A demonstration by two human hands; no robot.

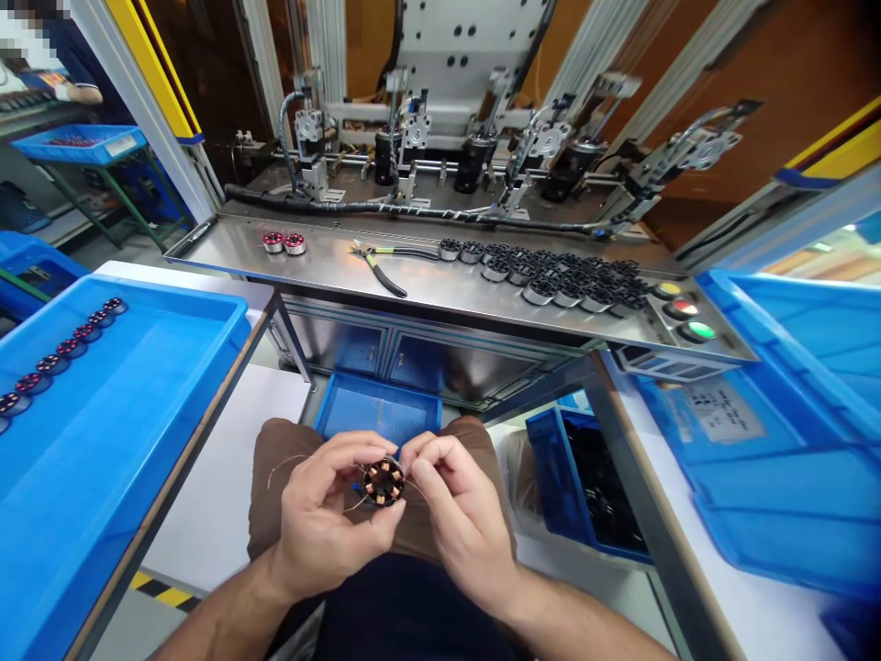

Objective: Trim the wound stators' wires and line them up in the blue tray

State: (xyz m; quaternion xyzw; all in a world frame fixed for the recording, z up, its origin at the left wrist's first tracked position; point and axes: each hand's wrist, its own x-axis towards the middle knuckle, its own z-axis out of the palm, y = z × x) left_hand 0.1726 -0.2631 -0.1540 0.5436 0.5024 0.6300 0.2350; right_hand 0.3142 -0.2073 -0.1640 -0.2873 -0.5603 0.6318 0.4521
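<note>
Winding looks done on the core [381,499] in the curled left hand [320,532]; loose wires [354,506] appear unfinished, right hand [464,528] pinched alongside, contents unclear.

Straight beyond the grip, a blue tray [378,404] sits low in front of metal cabinet doors [351,347]. Above them runs a metal shelf [323,275], where pliers [364,251] lie with handles spread. Farther back stands a machine [474,37] with black cylinders and a dark hose. Right of the grip, yellow, red and green buttons [681,309] top the shelf's end; a blue bin [551,477] with dark contents stands lower and nearer. Far left beyond the grip, a person [75,55] is near a green-legged stand [114,211].
</note>
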